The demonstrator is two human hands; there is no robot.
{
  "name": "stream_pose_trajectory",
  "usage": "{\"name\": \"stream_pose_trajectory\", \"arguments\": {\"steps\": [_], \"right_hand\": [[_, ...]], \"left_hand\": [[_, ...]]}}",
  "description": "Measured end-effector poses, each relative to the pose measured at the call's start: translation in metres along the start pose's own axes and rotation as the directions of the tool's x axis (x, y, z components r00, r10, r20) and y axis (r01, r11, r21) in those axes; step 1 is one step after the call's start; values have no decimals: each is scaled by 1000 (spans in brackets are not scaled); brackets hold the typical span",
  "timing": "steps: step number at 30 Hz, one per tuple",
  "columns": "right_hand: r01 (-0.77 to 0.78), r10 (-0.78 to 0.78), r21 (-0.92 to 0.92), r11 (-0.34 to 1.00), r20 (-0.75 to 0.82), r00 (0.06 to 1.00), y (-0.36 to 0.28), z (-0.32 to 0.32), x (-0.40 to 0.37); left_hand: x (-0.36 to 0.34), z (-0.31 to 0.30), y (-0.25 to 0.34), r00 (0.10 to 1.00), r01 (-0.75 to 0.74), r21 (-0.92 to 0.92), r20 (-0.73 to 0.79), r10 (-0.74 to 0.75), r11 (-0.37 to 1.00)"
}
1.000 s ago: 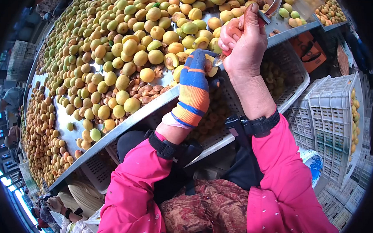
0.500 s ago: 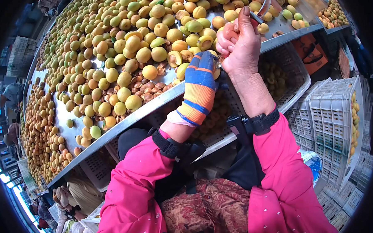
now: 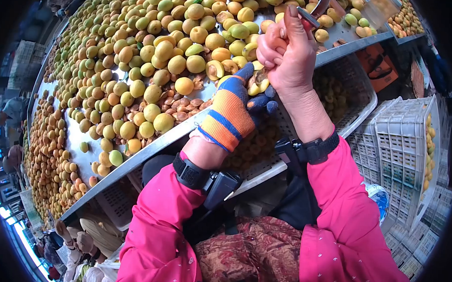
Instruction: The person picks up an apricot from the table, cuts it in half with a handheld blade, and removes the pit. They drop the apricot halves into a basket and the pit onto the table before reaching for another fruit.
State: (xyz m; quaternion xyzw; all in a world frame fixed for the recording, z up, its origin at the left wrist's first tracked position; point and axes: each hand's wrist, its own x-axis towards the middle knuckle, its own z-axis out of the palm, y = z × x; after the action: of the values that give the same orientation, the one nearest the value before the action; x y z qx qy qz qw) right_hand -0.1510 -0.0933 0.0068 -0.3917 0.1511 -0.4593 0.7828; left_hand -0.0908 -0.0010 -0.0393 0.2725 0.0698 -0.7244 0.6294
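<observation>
My left hand (image 3: 235,108), in an orange and blue striped glove, grips an apricot half (image 3: 259,81) whose brown stone shows. Just above it my bare right hand (image 3: 286,50) is closed around a metal pitting tool (image 3: 317,8), the handle end sticking up past the thumb. Both hands meet over the front edge of a long steel table (image 3: 152,144) heaped with yellow and green apricots (image 3: 159,52). A small pile of brown stones (image 3: 184,106) lies on the table left of my gloved hand.
Below the table edge a white plastic basket (image 3: 358,104) holds cut apricot pieces. Stacked white crates (image 3: 405,144) stand at the right. Another person's hands (image 3: 73,240) show at the lower left. My pink sleeves and black wrist straps fill the foreground.
My left hand has turned, opening its fingers to the right so the apricot half and its stone show. My right hand has lifted slightly up and left.
</observation>
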Motion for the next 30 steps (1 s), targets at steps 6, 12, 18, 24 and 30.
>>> {"name": "stream_pose_trajectory", "arguments": {"steps": [6, 12, 18, 24, 30], "right_hand": [[38, -19, 100, 994, -181, 983, -11, -21, 17], [-128, 224, -599, 790, 88, 971, 22, -13, -6], [-222, 477, -651, 726, 245, 844, -5, 1, -3], [-128, 169, -370, 920, 78, 983, -1, -2, -1], [159, -162, -82, 984, -33, 986, -9, 2, -1]], "left_hand": [[11, -18, 7, 937, -293, -163, 147, 316, 942], [-2, 12, 18, 814, -581, -65, -48, 579, 811], [-15, 16, 28, 856, -510, 110, -31, 516, 853], [-8, 10, 21, 880, -463, -57, -151, 451, 884], [-1, 8, 6, 865, -421, 124, -244, 439, 899]]}}
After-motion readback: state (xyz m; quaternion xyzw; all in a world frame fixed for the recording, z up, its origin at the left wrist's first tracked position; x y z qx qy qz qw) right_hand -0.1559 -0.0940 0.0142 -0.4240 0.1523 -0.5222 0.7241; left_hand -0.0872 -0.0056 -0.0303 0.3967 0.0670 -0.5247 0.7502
